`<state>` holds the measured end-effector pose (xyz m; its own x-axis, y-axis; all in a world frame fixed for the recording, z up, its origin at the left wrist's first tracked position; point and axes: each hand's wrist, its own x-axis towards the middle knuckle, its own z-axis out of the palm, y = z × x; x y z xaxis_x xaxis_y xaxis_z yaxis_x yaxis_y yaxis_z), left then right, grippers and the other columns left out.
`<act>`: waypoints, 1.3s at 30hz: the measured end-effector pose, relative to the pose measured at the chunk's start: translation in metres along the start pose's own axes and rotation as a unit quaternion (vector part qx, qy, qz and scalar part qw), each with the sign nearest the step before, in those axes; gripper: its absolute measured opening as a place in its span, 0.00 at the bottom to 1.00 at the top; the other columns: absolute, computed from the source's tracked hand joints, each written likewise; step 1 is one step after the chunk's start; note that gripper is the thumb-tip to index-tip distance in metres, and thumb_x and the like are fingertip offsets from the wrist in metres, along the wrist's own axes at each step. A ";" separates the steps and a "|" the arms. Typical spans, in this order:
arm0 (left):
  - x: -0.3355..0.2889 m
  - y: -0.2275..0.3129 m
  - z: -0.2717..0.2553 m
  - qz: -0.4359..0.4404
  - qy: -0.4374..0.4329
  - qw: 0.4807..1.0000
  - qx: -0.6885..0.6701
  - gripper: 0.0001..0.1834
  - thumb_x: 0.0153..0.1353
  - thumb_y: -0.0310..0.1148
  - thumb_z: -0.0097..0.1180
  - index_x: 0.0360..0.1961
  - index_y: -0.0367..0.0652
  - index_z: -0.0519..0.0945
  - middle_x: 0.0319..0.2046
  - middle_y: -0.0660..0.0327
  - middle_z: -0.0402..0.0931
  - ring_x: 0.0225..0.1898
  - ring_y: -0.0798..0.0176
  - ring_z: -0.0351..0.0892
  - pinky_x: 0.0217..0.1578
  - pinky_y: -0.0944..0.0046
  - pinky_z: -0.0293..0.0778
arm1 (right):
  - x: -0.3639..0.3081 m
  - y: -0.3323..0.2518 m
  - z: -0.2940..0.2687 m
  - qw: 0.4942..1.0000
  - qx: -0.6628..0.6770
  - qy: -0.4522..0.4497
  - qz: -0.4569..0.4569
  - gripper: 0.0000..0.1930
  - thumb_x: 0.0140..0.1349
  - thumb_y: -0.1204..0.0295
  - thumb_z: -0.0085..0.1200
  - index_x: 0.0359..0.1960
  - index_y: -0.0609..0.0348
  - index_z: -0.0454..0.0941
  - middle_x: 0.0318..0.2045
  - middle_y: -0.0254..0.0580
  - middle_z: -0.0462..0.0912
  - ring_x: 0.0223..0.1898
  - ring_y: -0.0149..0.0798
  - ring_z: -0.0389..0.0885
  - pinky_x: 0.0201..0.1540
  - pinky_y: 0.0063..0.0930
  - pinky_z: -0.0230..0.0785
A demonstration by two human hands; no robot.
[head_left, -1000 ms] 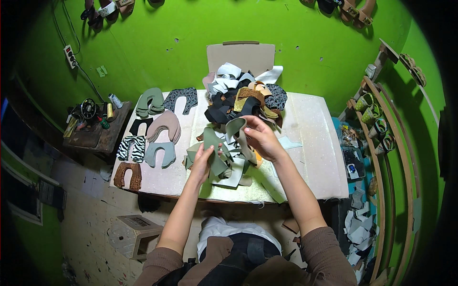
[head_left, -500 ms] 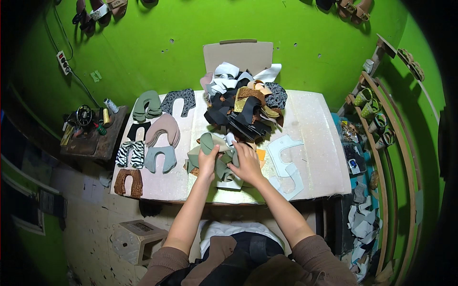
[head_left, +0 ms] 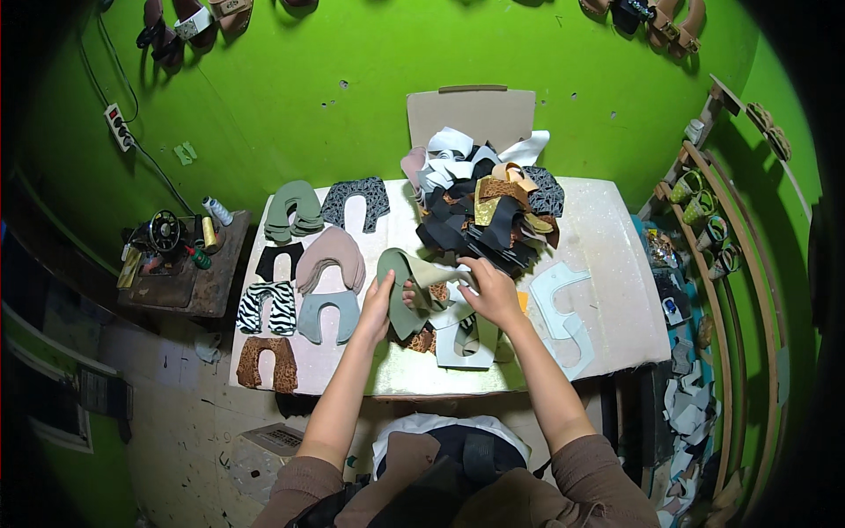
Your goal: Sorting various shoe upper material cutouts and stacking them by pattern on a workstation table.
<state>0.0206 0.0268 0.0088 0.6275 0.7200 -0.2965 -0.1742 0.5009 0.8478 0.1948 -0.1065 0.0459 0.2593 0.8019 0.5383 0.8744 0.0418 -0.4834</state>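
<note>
left hand [head_left: 377, 304] grips olive shoe-upper piece [head_left: 393, 280] | right hand [head_left: 493, 290] pinches beige piece [head_left: 434, 275] | cardboard box [head_left: 471, 113] behind heaped cut pieces [head_left: 484, 198] | desk [head_left: 616, 290]

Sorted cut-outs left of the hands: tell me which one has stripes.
The zebra-striped piece, black and white, lying between the black piece and the brown spotted piece.

Bright, even overhead light, soft shadows, sharp centre, fisheye bending and dark corners.
</note>
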 end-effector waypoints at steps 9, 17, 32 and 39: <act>0.014 0.022 -0.046 -0.017 0.045 0.999 0.014 0.16 0.63 0.43 0.42 0.44 0.42 0.65 0.32 0.60 0.72 0.30 0.67 0.74 0.31 0.67 0.73 | 0.029 -0.037 0.026 0.995 0.067 -0.065 0.030 0.22 0.46 0.75 0.56 0.45 0.53 0.67 0.33 0.41 0.71 0.33 0.44 0.75 0.37 0.32 0.68; 0.018 0.032 -0.073 -0.022 -0.006 1.000 0.001 0.21 0.64 0.47 0.37 0.45 0.38 0.67 0.33 0.59 0.73 0.31 0.65 0.74 0.34 0.67 0.72 | 0.072 -0.072 0.022 0.954 0.275 -0.112 -0.028 0.10 0.56 0.69 0.47 0.31 0.65 0.72 0.31 0.43 0.73 0.34 0.36 0.72 0.42 0.26 0.63; -0.022 0.048 -0.077 -0.020 -0.201 0.976 -0.083 0.33 0.62 0.59 0.25 0.53 0.44 0.63 0.39 0.58 0.72 0.34 0.65 0.75 0.38 0.64 0.73 | 0.076 -0.089 0.062 0.909 0.202 -0.267 0.247 0.24 0.55 0.52 0.51 0.24 0.66 0.79 0.14 0.40 0.76 0.18 0.28 0.72 0.25 0.24 0.66; -0.038 0.042 -0.071 0.021 -0.235 0.971 0.038 0.28 0.61 0.51 0.43 0.55 0.41 0.62 0.43 0.56 0.70 0.33 0.67 0.74 0.34 0.67 0.73 | 0.069 -0.058 0.059 0.840 0.270 -0.357 0.308 0.22 0.58 0.55 0.48 0.28 0.67 0.77 0.22 0.37 0.77 0.25 0.26 0.72 0.31 0.21 0.66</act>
<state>-0.0641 0.0548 0.0243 0.9015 0.4306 -0.0425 -0.1618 0.4266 0.8899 0.1385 -0.0184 0.0705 0.1128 0.9157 -0.3856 0.3010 -0.4013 -0.8651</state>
